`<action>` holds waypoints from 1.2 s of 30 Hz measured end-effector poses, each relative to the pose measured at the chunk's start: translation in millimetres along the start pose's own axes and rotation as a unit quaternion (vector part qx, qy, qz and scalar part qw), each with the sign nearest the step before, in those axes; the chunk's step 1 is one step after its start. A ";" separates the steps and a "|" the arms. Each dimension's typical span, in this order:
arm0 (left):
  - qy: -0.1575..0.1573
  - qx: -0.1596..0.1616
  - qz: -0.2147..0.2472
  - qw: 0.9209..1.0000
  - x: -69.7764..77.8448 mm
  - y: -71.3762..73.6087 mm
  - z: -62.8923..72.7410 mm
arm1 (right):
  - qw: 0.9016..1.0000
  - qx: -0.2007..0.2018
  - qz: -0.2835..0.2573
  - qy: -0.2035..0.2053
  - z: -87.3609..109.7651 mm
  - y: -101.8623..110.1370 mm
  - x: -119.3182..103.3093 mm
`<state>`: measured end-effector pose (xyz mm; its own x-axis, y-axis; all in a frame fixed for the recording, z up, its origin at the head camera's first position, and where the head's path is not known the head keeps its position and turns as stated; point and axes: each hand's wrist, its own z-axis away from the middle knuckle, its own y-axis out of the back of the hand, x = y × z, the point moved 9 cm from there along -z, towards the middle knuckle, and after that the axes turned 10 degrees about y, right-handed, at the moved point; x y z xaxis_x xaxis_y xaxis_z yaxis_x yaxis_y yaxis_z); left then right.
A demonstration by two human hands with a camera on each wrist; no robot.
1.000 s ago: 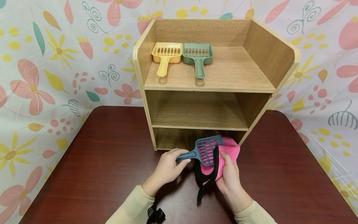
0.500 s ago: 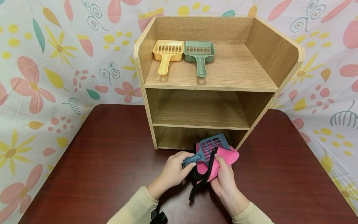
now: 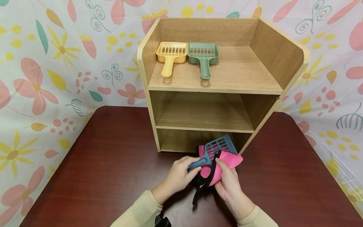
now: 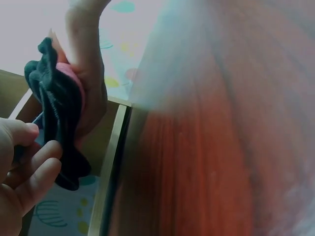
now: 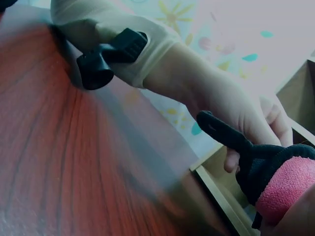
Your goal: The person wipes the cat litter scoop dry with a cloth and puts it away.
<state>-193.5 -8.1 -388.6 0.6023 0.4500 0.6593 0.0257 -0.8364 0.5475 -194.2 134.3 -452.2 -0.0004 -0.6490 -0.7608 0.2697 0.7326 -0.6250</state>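
Note:
In the head view my left hand (image 3: 176, 174) pinches the handle of a blue slotted litter scoop (image 3: 203, 161) between thumb and fingers. The scoop's head tilts up to the right, against a pink cloth (image 3: 229, 159) with black edging. My right hand (image 3: 231, 190) grips that cloth from below, thumb on top, with a fold lapped over the scoop's lower edge. A black strap (image 3: 197, 197) dangles from it. The right wrist view shows the cloth's fuzzy pink face (image 5: 288, 189). In the left wrist view the black edging (image 4: 56, 103) hides most of the scoop.
A wooden shelf unit (image 3: 215, 90) stands right behind the hands on a dark red table (image 3: 113, 176). On its top level, a yellow litter scoop (image 3: 168, 66) and a green litter scoop (image 3: 205, 68) lie side by side. A patterned curtain (image 3: 65, 101) hangs behind.
The left hand and blue scoop have shifted right and slightly down. The right hand has drawn a little left, and the cloth now covers less of the scoop's far end.

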 end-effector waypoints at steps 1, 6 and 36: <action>-0.001 0.000 -0.001 1.000 0.0 0.0 0.3 | 1.000 0.004 0.003 0.001 -0.7 1.7 -0.6; -0.008 0.001 -0.012 1.000 0.4 -0.1 2.3 | 1.000 0.014 0.020 0.008 -3.7 8.1 -3.6; 0.082 -0.033 0.054 0.995 -12.4 -0.3 -3.7 | 0.999 0.012 -0.015 -0.030 -5.4 4.9 -6.4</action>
<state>-204.0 -12.3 -395.1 0.4598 0.4090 0.7882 -0.0870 -0.8626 0.4983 -198.1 143.2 -451.3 0.0491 -0.6829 -0.7289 0.2936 0.7074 -0.6430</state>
